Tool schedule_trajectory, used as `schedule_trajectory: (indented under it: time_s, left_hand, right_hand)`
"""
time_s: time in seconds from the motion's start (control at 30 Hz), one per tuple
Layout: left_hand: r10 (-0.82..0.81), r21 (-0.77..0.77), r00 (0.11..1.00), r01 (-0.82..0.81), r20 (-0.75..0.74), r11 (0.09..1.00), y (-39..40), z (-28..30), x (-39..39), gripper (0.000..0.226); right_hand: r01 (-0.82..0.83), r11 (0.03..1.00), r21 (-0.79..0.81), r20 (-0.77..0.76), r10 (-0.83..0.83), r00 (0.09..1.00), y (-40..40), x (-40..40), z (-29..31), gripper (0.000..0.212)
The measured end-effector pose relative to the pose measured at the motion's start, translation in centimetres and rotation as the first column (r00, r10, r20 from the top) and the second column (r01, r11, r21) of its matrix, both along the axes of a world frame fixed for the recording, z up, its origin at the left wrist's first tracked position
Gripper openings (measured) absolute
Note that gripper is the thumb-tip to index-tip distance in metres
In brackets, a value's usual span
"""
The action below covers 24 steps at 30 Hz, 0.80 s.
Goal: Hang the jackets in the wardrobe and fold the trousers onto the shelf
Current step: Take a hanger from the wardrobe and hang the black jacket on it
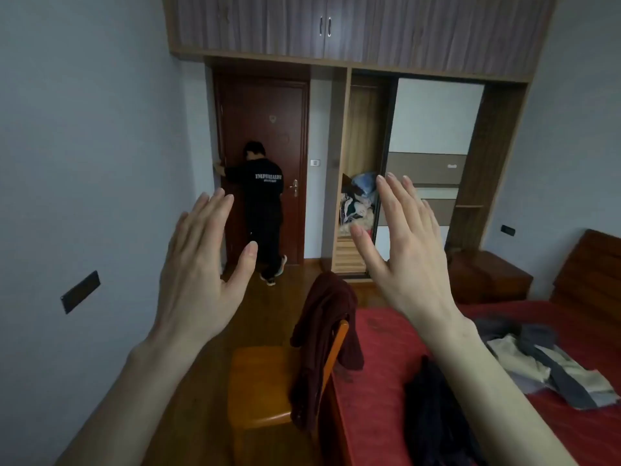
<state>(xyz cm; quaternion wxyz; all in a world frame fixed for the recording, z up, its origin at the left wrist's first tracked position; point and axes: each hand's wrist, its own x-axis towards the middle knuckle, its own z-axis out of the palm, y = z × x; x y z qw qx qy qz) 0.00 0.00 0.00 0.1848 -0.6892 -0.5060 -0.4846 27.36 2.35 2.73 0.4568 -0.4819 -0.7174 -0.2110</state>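
Note:
My left hand (201, 264) and my right hand (406, 250) are both raised in front of me, fingers spread, holding nothing. Below them a dark maroon garment (322, 341) hangs over the back of an orange wooden chair (258, 381). A dark garment (437, 415) lies on the near edge of the red bed (376, 364). Grey and beige clothes (544, 361) lie crumpled further right on the bed. Across the room the wardrobe (363, 129) stands with its sliding door (433, 146) pushed right; a heap of clothes (358, 203) fills its open left section.
A person in black (265, 210) stands at the dark red room door (265, 129), back to me. A wooden nightstand (487, 277) sits right of the wardrobe beside the headboard (591, 270). Wooden floor (275, 307) runs between the chair and the door.

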Motion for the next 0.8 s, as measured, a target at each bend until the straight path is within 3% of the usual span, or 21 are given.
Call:
schedule_trajectory:
  time_s: [0.47, 0.8]
  left_hand:
    - [0.209, 0.006, 0.971, -0.210, -0.119, 0.978, 20.7, 0.1, -2.4, 0.070]
    - [0.346, 0.027, 0.934, -0.345, -0.085, 0.938, 30.6, -0.6, -8.5, 0.067]
  right_hand:
    - [-0.038, 0.999, -0.003, 0.055, 0.038, 0.998, 23.7, -2.5, -0.5, 0.072]
    - [-0.093, 0.995, -0.047, 0.010, 0.093, 0.996, 37.1, -9.0, -1.4, 0.073]
